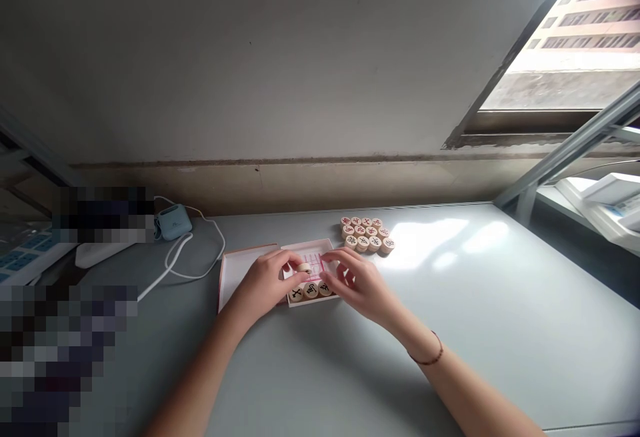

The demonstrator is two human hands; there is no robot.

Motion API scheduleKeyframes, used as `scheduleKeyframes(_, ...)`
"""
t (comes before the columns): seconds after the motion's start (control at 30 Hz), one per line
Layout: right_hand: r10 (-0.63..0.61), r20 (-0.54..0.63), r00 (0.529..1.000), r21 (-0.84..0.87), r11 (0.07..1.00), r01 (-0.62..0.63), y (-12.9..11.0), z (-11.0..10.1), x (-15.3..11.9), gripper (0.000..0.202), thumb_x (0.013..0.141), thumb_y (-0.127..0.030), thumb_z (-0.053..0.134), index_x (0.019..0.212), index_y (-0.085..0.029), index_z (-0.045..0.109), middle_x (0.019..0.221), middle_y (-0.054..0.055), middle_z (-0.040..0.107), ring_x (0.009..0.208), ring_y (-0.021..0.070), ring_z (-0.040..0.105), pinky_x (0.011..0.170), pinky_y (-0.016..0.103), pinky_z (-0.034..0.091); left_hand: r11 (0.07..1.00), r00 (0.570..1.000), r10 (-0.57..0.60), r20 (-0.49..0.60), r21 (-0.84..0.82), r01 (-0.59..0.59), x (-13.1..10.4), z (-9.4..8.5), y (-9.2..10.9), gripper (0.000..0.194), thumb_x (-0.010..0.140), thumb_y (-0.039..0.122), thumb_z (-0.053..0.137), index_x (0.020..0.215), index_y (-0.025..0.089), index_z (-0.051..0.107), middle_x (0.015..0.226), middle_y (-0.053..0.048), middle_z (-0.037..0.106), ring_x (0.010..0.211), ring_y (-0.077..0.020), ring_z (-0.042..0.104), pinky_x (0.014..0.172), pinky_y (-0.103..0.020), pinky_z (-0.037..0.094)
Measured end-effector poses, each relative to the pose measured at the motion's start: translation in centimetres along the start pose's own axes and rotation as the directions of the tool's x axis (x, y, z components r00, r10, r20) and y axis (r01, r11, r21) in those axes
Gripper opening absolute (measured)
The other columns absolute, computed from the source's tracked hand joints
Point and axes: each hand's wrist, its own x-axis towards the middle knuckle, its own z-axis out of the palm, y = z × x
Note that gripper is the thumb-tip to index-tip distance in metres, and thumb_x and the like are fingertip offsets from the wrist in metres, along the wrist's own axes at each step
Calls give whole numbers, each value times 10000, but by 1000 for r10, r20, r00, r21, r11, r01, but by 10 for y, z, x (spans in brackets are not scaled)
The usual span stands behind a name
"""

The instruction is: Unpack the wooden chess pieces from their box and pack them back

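Forearms nearest: left forearm (200, 370) comes in from 7 o'clock, right forearm (475, 383) from 5, thin bracelet (431, 362) on that wrist. Clock below is centred on the box (313, 245), a shallow white tray sitting on the grey table (300, 370).

Box contents: pink grid (315, 265) on the floor, print or paper, can't tell. Row of round pieces (311, 289) with black characters along the 6 o'clock wall; three readable, right end covered by the hand.

Left hand (270, 277) at 9, pinching one wooden piece (304, 267) between thumb and fingers, above the box. Right hand (363, 287) at 3, fingers curled over the box edge, thumb and index fingertips apart with a visible gap, thumb just beside the row.

Lid (245, 267) at 9, right beside the box, white inside facing up, reddish rim. Block of pieces (367, 231) at 2, just off the box: three rows of four tops, red markings; some look stacked, depth unclear.

Light-blue case (175, 222) at 10, on the table. White cable (155, 283) loops between it and the lid.
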Motion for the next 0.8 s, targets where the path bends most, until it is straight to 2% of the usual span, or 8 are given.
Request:
scheduleKeyframes(0.1,55,126,991,226,971,-82,-9,2,-2,349,926,-483,442,1000,-190,616,782,32,612,577,106,517,486,224,428,993,1000,3,-8,-116,-4,-2,5,11,168,832,392,588,883,240,637,879,7,682,829,-169,613,750,-265,478)
scheduleKeyframes(0.2,103,164,981,254,957,-143,-7,-7,1,377,915,-509,437,895,-178,617,754,31,621,585,110,528,500,226,426,993,1000,-6,2,-122,6,-2,6,12,203,829,398,604,959,247,638,906,3,684,844,-173,616,771,-278,482)
scheduleKeyframes(0.33,243,81,967,22,969,-246,17,-33,8,360,882,-486,456,792,-179,620,729,40,636,596,134,541,511,244,401,998,998,16,54,54,-19,-2,1,-3,290,798,450,631,1016,261,668,1030,-28,649,1002,-228,572,911,-357,451)
scheduleKeyframes(0.43,337,29,941,-150,932,-329,37,-46,8,322,857,-427,451,706,-187,604,641,24,610,548,132,504,479,243,352,984,993,-17,115,180,-4,-3,-3,-13,323,767,510,638,987,285,705,1025,-36,617,1055,-253,533,940,-386,435)
scheduleKeyframes(0.57,372,28,928,-237,904,-355,50,-47,7,278,823,-371,455,618,-201,537,560,3,550,508,124,455,458,240,306,960,980,-80,180,279,27,-7,-2,-14,275,738,478,664,935,298,731,1025,-44,586,1020,-259,529,900,-396,443)
scheduleKeyframes(0.8,430,0,903,-324,854,-406,46,-41,8,326,827,-401,447,570,-219,365,544,-16,486,497,124,403,460,248,266,964,987,-30,157,264,-13,-9,3,-9,141,768,396,635,786,261,673,973,-22,613,966,-236,534,832,-343,438)
